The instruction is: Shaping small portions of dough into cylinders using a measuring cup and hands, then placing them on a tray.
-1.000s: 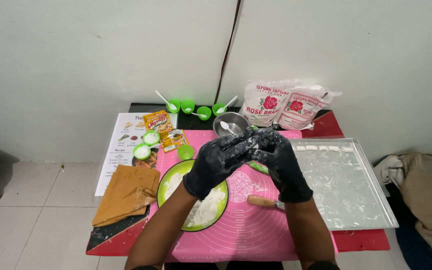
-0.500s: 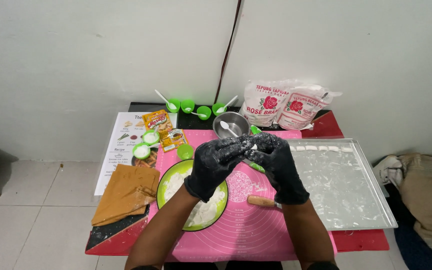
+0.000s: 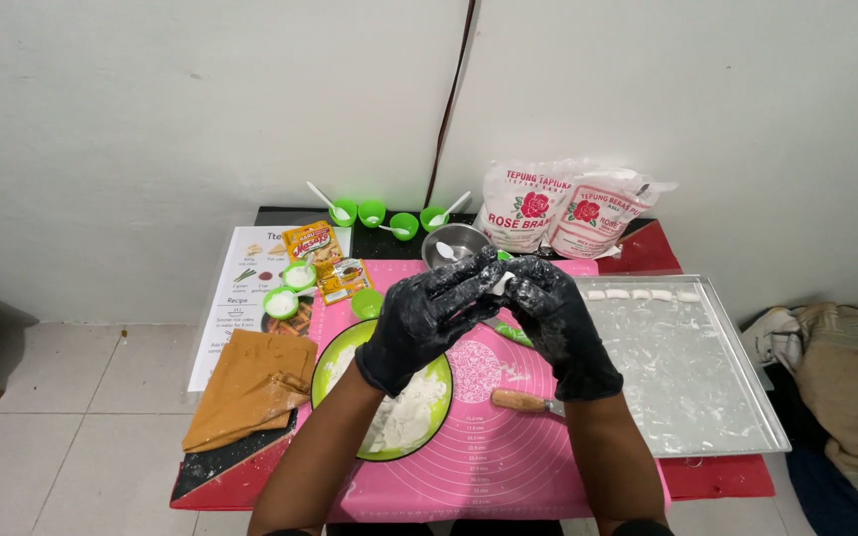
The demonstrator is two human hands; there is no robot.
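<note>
Pinching a small white dough piece (image 3: 501,283) between both black-gloved hands, above the pink silicone mat (image 3: 489,437): left hand (image 3: 427,316) and right hand (image 3: 554,316) closed on it, fingertips meeting. Dough sits at fingertips, left of the metal tray (image 3: 707,397).

We count two gloved hands, left hand (image 3: 427,320) and right hand (image 3: 560,320). Two white flour bags (image 3: 570,206) at the back. Four small green cups (image 3: 387,214) in the back row, three more small green cups (image 3: 290,288) by the recipe sheet (image 3: 240,298), one. One green plate (image 3: 335,362), one metal tray (image 3: 737,397), four dough pieces (image 3: 642,294) on it. One knife (image 3: 523,401), one steel bowl (image 3: 454,241).
</note>
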